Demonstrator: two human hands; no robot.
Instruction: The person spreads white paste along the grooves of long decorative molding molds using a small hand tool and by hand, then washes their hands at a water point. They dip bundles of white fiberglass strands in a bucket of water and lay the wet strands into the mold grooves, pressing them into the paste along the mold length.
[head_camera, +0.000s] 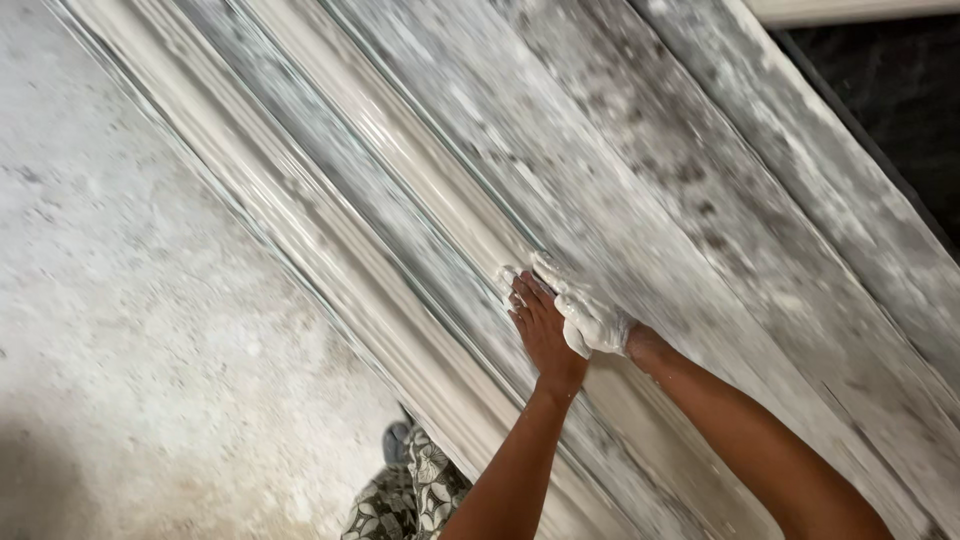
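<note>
Plaster-coated right hand (590, 318), left hand (543, 330) on moulding (400, 150); floor (130, 330) beside.

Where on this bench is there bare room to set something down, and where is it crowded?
Bare: the flat board right of the moulding, above the hands, and the dusty floor left of it. Crowded: mid-moulding, where the left hand and plaster-coated right hand press side by side.

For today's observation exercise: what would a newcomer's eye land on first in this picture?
Two hands meet at the centre: the right hand, coated in white plaster, beside the left hand, both pressed on a long white moulding that runs diagonally across the frame. Bottom centre, patterned cloth shows above a grey floor.
</note>
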